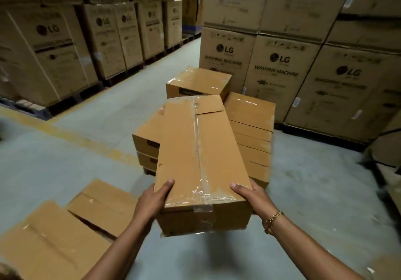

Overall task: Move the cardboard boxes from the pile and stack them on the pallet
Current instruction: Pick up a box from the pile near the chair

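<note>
I carry a long taped cardboard box (195, 149) in front of me, held up above the floor. My left hand (156, 197) grips its near left corner, thumb on top. My right hand (249, 195) grips the near right corner the same way. Past the box's far end stands the stack on the pallet: a left column of boxes (147, 136), a right column (251, 127) and one box on top at the back (197, 79). A dark corner of the pallet (148, 171) shows under the left column. The pile of loose boxes (65, 225) lies on the floor at lower left.
Tall washing-machine cartons on pallets wall the aisle on the left (54, 47) and on the right (303, 62). A yellow floor line (71, 134) runs across the grey concrete. More cartons edge in at the far right (388, 149).
</note>
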`<state>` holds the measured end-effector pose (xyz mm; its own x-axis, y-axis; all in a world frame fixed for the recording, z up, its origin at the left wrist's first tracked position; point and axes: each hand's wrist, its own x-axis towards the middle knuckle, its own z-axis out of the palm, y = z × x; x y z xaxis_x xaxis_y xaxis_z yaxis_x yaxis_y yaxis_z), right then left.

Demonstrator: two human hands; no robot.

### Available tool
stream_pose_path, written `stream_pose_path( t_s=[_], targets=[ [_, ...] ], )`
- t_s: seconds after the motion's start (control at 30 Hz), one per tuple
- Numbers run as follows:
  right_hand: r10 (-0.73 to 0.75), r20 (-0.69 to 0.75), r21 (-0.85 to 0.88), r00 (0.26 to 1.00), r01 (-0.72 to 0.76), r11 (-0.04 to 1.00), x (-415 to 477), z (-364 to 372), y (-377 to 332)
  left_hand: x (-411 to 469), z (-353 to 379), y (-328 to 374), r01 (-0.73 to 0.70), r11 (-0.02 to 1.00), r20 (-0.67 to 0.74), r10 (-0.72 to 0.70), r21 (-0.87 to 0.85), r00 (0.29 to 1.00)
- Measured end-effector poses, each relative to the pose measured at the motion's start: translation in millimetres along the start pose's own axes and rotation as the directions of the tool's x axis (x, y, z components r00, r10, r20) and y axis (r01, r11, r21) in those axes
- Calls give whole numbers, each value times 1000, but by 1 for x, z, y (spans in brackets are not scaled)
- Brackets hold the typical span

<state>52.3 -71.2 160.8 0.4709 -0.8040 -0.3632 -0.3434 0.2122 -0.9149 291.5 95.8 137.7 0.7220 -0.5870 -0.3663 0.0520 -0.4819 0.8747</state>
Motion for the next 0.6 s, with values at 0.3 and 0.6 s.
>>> stream_pose_path(
  t_s=[0.3,0.6],
  targets=[
    [19,-49,8,999,-18,1000,99,-90,-6,79,108,62,7,1000,42,-8,18,999],
    [42,-62,-2,997,-43,999,235,-180,-26,181,221,128,50,998,92,-48,-23,995]
  ],
)
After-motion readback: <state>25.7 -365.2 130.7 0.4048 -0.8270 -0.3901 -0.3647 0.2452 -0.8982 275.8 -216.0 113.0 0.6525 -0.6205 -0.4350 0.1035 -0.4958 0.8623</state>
